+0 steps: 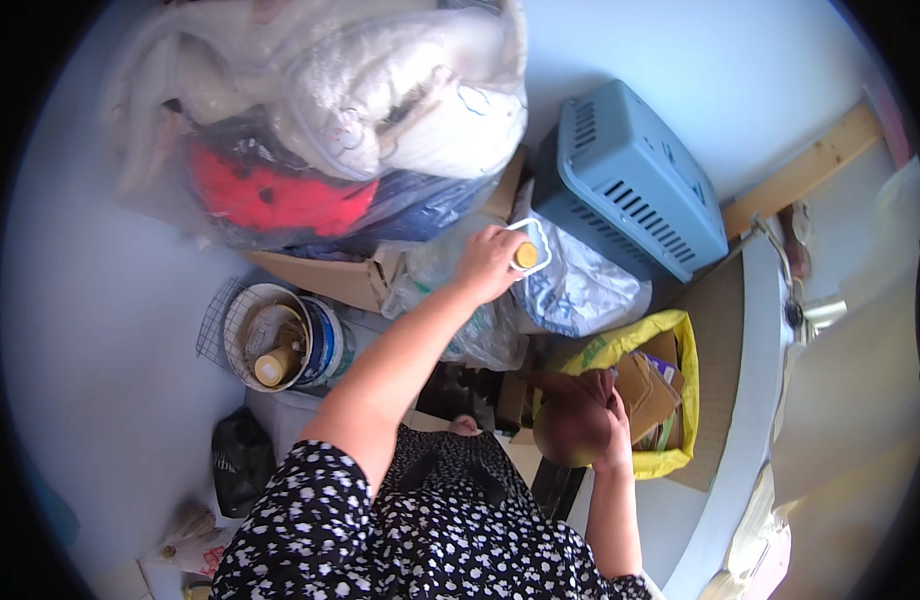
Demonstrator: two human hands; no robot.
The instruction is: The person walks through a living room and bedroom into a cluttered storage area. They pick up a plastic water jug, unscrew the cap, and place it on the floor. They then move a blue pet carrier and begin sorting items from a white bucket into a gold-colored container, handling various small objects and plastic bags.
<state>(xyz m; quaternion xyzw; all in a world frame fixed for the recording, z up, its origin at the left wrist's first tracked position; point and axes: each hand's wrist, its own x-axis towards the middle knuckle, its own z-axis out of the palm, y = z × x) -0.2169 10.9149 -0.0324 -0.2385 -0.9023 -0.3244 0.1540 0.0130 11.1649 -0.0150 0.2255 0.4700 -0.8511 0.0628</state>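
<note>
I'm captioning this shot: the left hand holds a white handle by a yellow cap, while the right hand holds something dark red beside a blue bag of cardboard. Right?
Not quite: the bag of cardboard beside the right hand is yellow, not blue, as the head view shows. The rest is right.

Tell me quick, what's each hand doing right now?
Left hand: closed, holding a yellow-capped container near its top.
Right hand: closed, holding a dark reddish-brown thing, too blurred to tell what.
</note>
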